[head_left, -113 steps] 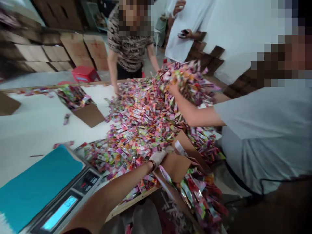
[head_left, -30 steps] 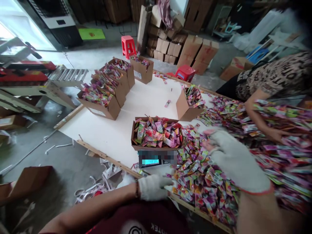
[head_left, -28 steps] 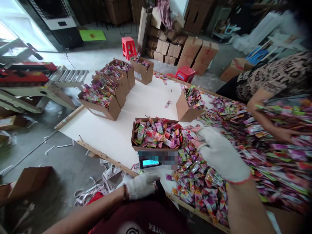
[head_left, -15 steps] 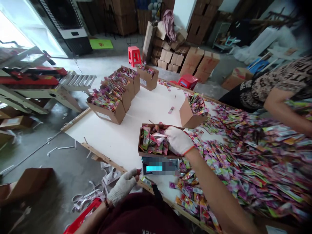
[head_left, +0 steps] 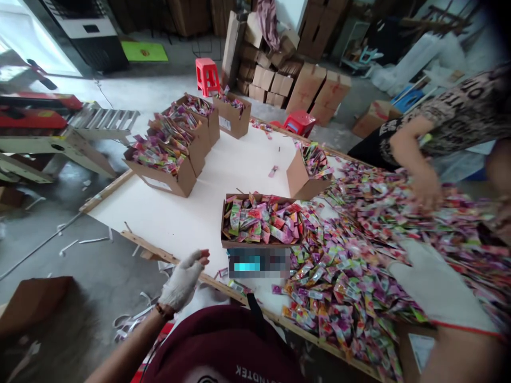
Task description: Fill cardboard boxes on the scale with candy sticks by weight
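Note:
A cardboard box [head_left: 243, 243] heaped with colourful sachets stands on a scale [head_left: 257, 263] near the table's front edge. My left hand [head_left: 182, 281], in a white glove, hovers off the table edge left of the scale, fingers loosely curled and holding nothing. My right hand [head_left: 439, 290], also gloved, lies palm down on the big pile of sachets [head_left: 359, 276] to the right of the box; its fingers are buried in the packets.
Several filled cardboard boxes [head_left: 167, 159] stand at the far left of the white table [head_left: 191, 218], one more box [head_left: 307, 173] behind the scale. Another person's hand [head_left: 425, 189] digs in the pile at right. Red stools and stacked cartons sit on the floor beyond.
My right hand has left the box on the scale and moved right onto the loose pile. My left hand has lifted slightly, staying off the table edge.

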